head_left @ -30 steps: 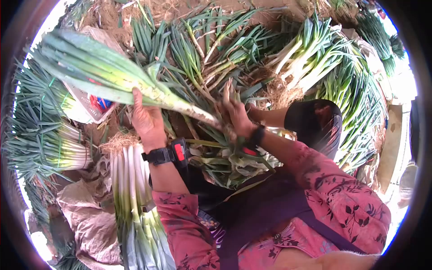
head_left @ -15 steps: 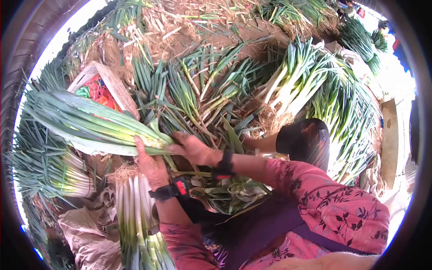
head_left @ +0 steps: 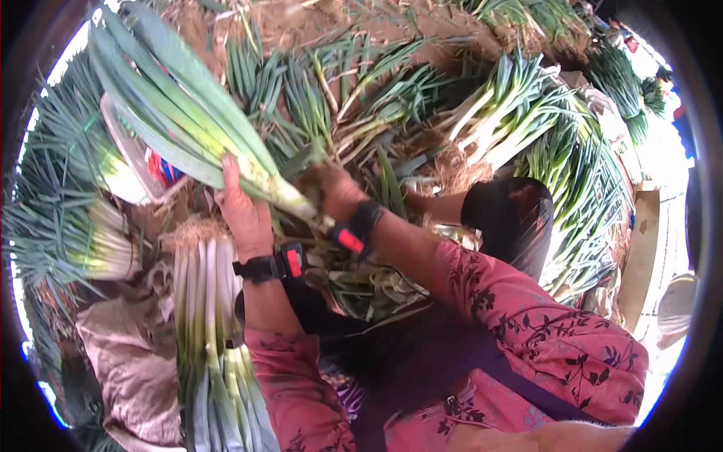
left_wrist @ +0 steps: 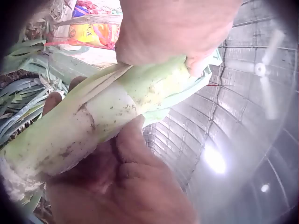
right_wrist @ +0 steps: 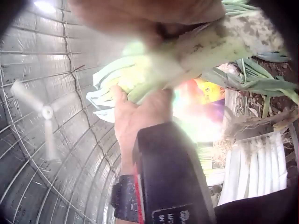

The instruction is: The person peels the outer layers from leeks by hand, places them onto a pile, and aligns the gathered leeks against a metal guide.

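Observation:
A thick leek (head_left: 256,162) slants across the head view, its wide green leaves up and left and its pale end low and right. Around its leaf base grips my left hand (head_left: 247,215), thumb on top. My right hand (head_left: 335,192), blurred, is at the pale lower part. In the left wrist view, the right hand (left_wrist: 117,182) cups the soil-flecked stalk (left_wrist: 98,112), thumb on the near side and fingertips beyond; the left hand (left_wrist: 173,32) covers the leaf base. The right wrist view shows the left hand (right_wrist: 140,116) under the leaves and the right hand (right_wrist: 149,21) above.
Trimmed leeks (head_left: 207,301) lie by my left forearm, beside a crumpled sack (head_left: 132,358). Tied bundles (head_left: 105,233) and a pale crate (head_left: 124,147) stand at left. Loose leeks (head_left: 309,98) cover the ground ahead; a large heap (head_left: 572,181) is at right.
My right hand has moved from the leek's leaf base towards its pale lower end. The leek now slants more steeply, leaves raised. The left hand keeps its grip, and the head view has shifted.

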A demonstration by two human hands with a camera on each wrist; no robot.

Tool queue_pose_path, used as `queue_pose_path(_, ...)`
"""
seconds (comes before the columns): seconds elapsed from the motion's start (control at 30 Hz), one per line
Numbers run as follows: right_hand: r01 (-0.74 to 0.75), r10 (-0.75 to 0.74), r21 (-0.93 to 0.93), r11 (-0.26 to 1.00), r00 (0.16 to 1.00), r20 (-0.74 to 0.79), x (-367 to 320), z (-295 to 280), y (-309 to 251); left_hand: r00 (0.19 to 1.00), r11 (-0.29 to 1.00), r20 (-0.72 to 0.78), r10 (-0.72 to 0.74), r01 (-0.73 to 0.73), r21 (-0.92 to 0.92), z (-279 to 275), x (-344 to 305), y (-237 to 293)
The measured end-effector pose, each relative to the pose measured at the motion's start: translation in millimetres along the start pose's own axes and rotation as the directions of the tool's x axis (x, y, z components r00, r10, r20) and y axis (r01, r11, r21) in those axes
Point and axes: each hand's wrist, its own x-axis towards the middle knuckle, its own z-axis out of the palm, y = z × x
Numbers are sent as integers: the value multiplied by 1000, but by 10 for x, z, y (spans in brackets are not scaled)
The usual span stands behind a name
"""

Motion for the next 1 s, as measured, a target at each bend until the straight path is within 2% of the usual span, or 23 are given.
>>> queue_pose_path(0.03,-205,227,395,896,974,-7,-93,21,7,998,992,-50,-27,21,-126,43,22,-4)
queue_pose_path(0.07,-211,231,407,889,973,0,-162,113,138,998,994,-65,27,-34,-104,5,63,-66)
queue_pose_path(0.1,-278,273,244,929,961,55,-297,310,479,996,983,-85,-12,-3,-183,31,55,-66)
queue_pose_path(0.17,-372,385,-115,921,914,129,-622,485,991,999,985,-28,26,-30,-168,5,55,-51)
queue_pose_path(0.2,-261,352,-283,923,868,349,-795,239,873,998,987,-35,51,-56,-153,25,71,12)
queue_pose_path(0.23,-106,342,-414,904,760,553,-1026,-66,734,996,987,-46,77,-83,-138,41,72,89)
queue_pose_path(0.3,33,472,-563,826,507,721,-1290,-400,769,996,993,-60,58,-64,-100,-11,124,207)
queue_pose_path(0.33,35,473,-561,827,495,728,-1307,-419,835,996,994,-78,45,-52,-97,-58,161,219)
queue_pose_path(0.37,-116,363,-409,905,709,604,-1302,-446,922,995,995,-99,26,-35,-92,-90,157,214)
queue_pose_path(0.4,-214,282,-208,954,876,392,-1263,-466,993,997,990,-69,22,-31,-137,-83,162,217)
queue_pose_path(0.43,-307,295,-2,952,912,284,-1018,-531,822,998,991,-65,22,-30,-133,-84,192,198)
queue_pose_path(0.47,-362,328,216,907,928,175,-681,-604,485,999,990,-49,11,-17,-142,-99,219,159)
queue_pose_path(0.53,-248,200,404,881,967,158,-280,-577,42,999,984,-38,-37,29,-179,-151,265,83)
queue_pose_path(0.57,-128,100,284,950,989,112,-121,-568,-134,999,984,-35,-40,33,-173,-154,272,48)
queue_pose_path(0.63,60,-61,91,994,998,7,22,-347,-149,997,977,-24,-75,68,-204,-146,264,11)
queue_pose_path(0.67,59,-60,93,994,998,8,45,-334,-131,995,971,-31,-90,81,-226,-137,252,11)
queue_pose_path(0.73,-66,47,172,983,993,113,101,-338,-146,995,973,-42,-87,76,-217,-99,209,61)
queue_pose_path(0.77,-65,46,168,984,992,116,97,-337,-175,995,975,-45,-85,74,-209,-88,192,65)
queue_pose_path(0.83,-210,182,158,965,968,174,77,-350,-266,994,980,-74,-85,70,-185,-100,138,45)
queue_pose_path(0.87,-57,52,94,994,997,54,31,-236,-170,993,985,-90,-75,59,-160,-74,162,43)
queue_pose_path(1.0,-83,69,143,986,992,102,-24,-160,-188,998,987,-69,-6,-5,-163,-80,174,0)
